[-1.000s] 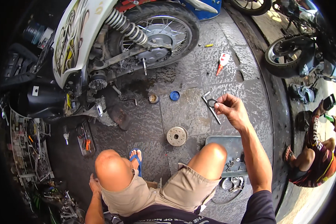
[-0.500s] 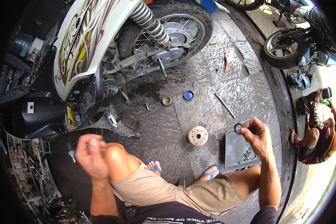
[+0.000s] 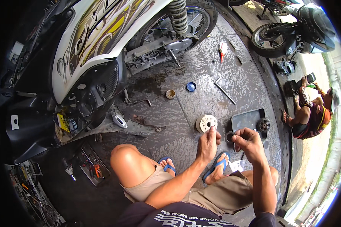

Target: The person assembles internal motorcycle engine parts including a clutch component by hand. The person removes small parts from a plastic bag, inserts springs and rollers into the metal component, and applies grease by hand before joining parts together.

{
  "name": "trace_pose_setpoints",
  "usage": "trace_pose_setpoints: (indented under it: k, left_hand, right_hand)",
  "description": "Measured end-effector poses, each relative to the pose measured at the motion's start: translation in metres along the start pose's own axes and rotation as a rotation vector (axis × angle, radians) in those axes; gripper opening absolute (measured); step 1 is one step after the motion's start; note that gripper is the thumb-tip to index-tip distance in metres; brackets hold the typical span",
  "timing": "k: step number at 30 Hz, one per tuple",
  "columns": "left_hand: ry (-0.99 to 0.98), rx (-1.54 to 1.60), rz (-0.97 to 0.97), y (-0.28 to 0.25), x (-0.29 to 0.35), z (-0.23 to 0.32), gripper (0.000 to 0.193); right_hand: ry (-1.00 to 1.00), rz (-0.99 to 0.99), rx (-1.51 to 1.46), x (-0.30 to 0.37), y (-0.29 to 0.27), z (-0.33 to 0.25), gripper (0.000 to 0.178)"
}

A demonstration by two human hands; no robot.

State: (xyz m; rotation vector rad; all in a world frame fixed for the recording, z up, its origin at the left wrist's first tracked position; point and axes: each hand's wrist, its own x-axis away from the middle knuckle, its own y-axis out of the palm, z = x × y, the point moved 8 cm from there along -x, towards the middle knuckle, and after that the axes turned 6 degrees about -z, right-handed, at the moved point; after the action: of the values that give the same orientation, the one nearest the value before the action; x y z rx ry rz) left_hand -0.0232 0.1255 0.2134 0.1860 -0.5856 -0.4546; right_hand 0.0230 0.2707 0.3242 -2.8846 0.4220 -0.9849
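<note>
In my right hand [image 3: 250, 145] a small dark ring [image 3: 230, 136] is pinched between thumb and fingertips. My left hand [image 3: 208, 145] is close beside it, thumb raised and fingers curled together; whether anything is between them is hidden. Beyond the left thumb, a pale round metal drum with holes [image 3: 205, 123] lies on the floor, partly covered by that hand in the view. A grey tray [image 3: 238, 120] lies behind my right hand, with a dark round part with holes [image 3: 263, 125] at its right side.
A scooter with a white body panel [image 3: 88, 53] and its rear wheel stands at upper left. An open tin [image 3: 170, 94], a blue cap [image 3: 191, 87], a bent metal bar [image 3: 224, 92] and a white-and-red bottle [image 3: 222, 50] lie on the floor. Another person [image 3: 310, 113] sits at far right.
My left hand has swung from above my left knee across to the right, beside the ring. My right hand has come slightly inward and lower, still with the ring. The view has shifted.
</note>
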Motion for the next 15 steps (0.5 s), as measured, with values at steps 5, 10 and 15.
trace_pose_setpoints:
  k: [5,10,15]
  left_hand:
    - [0.256,-0.171,-0.144,0.017,0.017,0.053,0.037]
    - [0.318,-0.058,-0.089,0.016,0.02,0.073,0.037]
    - [0.37,-0.133,-0.109,0.001,0.016,0.088,0.036]
  right_hand:
    - [-0.01,0.034,0.026,-0.001,0.01,-0.016,0.019]
    - [-0.269,0.087,0.73,0.033,0.038,-0.07,0.056]
    - [-0.334,0.089,1.0,0.028,0.066,-0.086,0.055]
